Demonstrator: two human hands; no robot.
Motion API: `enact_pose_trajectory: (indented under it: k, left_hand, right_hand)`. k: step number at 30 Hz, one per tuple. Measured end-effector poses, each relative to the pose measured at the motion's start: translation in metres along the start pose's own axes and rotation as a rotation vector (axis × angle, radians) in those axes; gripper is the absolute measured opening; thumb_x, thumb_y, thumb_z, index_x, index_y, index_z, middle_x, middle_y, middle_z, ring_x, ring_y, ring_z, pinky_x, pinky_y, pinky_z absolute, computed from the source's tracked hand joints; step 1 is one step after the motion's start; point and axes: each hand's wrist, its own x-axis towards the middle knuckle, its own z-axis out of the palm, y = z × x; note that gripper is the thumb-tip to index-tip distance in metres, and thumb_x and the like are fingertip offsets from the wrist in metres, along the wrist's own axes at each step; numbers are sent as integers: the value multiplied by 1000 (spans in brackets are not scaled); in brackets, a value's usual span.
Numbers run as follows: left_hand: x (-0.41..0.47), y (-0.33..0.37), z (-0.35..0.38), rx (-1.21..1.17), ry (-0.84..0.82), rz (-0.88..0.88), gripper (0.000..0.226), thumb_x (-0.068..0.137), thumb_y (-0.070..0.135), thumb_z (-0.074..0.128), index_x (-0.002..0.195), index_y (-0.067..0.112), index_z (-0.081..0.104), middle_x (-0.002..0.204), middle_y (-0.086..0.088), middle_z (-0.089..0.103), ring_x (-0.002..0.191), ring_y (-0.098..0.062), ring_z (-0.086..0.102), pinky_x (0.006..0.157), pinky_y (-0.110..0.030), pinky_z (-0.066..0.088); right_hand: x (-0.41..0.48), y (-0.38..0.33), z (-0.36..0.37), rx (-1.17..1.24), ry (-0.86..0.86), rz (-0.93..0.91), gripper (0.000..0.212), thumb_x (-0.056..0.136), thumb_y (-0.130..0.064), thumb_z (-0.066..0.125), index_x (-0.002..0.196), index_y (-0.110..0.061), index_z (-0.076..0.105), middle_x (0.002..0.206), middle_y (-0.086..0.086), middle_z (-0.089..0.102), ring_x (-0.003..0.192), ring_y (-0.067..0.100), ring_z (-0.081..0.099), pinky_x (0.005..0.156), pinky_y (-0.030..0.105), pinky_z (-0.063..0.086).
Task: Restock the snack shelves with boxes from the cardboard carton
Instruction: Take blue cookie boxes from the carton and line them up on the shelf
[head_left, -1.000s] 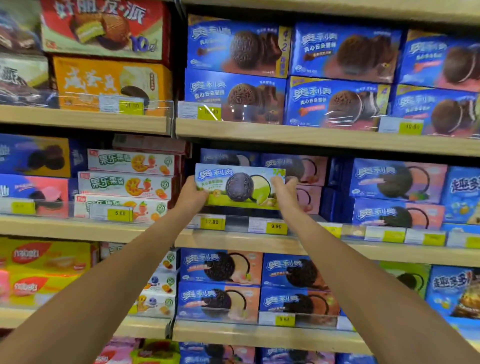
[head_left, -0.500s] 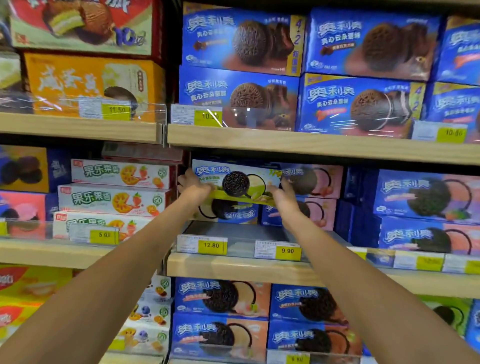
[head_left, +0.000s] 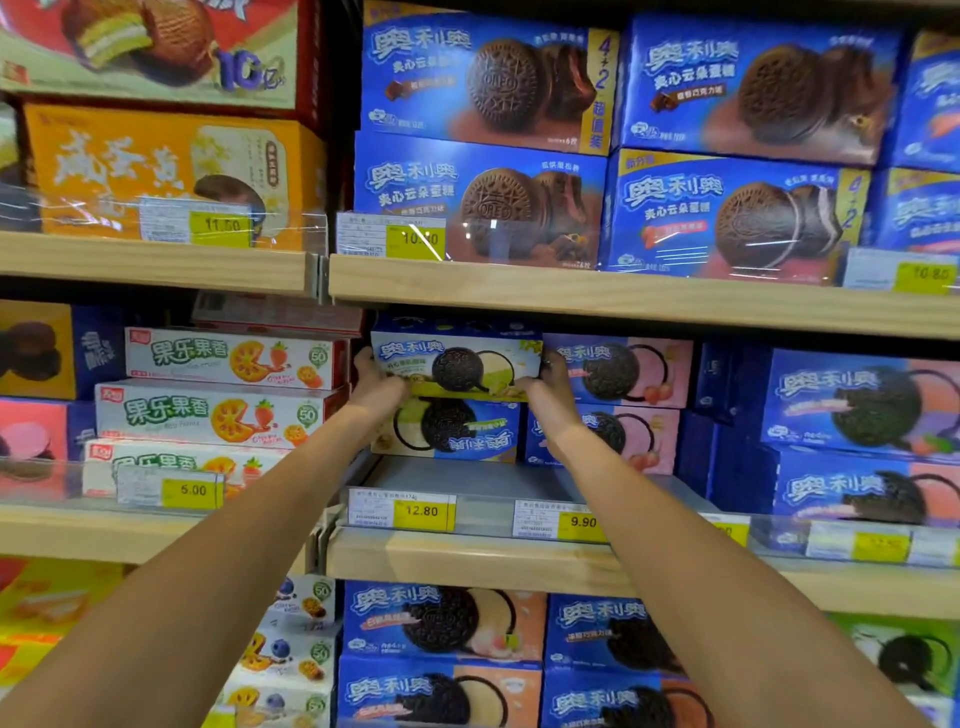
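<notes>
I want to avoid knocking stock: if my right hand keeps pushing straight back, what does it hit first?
Probably the pink cookie box beside it; the right hand already overlaps its front edge, though depth is unclear.

Two bare arms, both stretched forward and upward from the lower corners of the view, converging toward the middle — elbows nearly straight, forearms uncovered.

Left hand (head_left: 375, 382): raised at arm's end, back of the hand toward the viewer, fingers curled around the left end of what it grips.

Right hand (head_left: 546, 387): level with the left and set apart from it — wrist bent slightly, fingers closed on the opposite end, thumb underneath.

Both hands clamp inward, facing each other.
</notes>
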Motion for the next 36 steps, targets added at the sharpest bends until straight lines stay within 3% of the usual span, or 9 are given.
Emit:
enact_pose_trajectory:
  k: [6, 14, 19, 22, 24, 27, 31, 34, 36]
  left_hand:
    - [2, -5, 2, -24, -24, 21, 73, 83, -10, 43, 145, 11, 12, 118, -5, 43, 117, -24, 41, 96, -37, 38]
    - [12, -1, -5, 178, -1, -51, 89, 75, -5, 49, 151, 25, 14, 151, -19, 19, 135, -37, 30, 108, -40, 37]
    - [0, 0, -3, 74, -72, -26, 75, 84, -11, 42, 149, 13, 14, 114, -5, 52, 83, -13, 52, 69, -24, 42]
    - [1, -4, 2, 88, -102, -9, 65, 85, -11, 41, 145, 9, 24, 113, -5, 49, 100, -17, 45, 83, -27, 39]
    - [3, -6, 3, 153, -143, -40, 42, 85, -12, 38, 118, 11, 48, 100, -1, 47, 103, -17, 38, 88, -29, 35]
    - [0, -4, 4, 232, -194, -50, 40, 84, -12, 36, 74, 27, 36, 78, 10, 35, 100, -16, 32, 87, -26, 28]
    - [-3, 0, 2, 221, -231, -78, 34, 84, -9, 38, 82, 25, 44, 82, 8, 37, 95, -18, 38, 76, -25, 34]
    - [-7, 3, 0, 200, -225, -73, 54, 84, -6, 40, 137, 6, 40, 128, -9, 44, 123, -23, 37, 95, -31, 32]
    - [-17, 9, 2, 208, -199, -71, 59, 85, -3, 42, 143, 5, 33, 146, -14, 36, 130, -27, 37, 102, -33, 32]
  right_hand:
    - [10, 15, -3, -123, -33, 10, 50, 88, -1, 51, 136, -12, 41, 118, 0, 52, 108, 16, 51, 91, 27, 41]
    - [26, 20, -3, -224, -84, 70, 77, 72, -19, 64, 143, -25, 38, 144, 6, 34, 127, 25, 43, 112, 39, 34]
    - [16, 10, -5, -173, -8, 50, 40, 87, -2, 56, 125, -7, 48, 136, 12, 44, 107, 24, 52, 85, 22, 42]
    - [9, 9, -3, -194, -18, 25, 29, 88, 3, 51, 116, -2, 53, 131, 16, 48, 112, 25, 50, 89, 24, 38]
    - [6, 8, -1, -251, -51, 41, 33, 90, 0, 46, 122, -4, 54, 136, 14, 42, 120, 25, 45, 93, 24, 34]
    - [3, 5, 1, -305, -102, 41, 42, 93, -3, 44, 135, -5, 46, 143, 11, 37, 132, 25, 37, 102, 26, 31]
    - [0, 0, 0, -271, -155, 97, 53, 94, -6, 44, 146, -9, 34, 153, 7, 31, 140, 23, 30, 112, 34, 29]
    - [-2, -3, -1, -234, -151, 117, 52, 94, -6, 45, 145, -9, 36, 151, 7, 34, 139, 24, 32, 114, 38, 31]
    - [-6, -5, -1, -203, -125, 131, 47, 94, -6, 47, 140, -9, 43, 145, 9, 41, 133, 25, 39, 110, 40, 36]
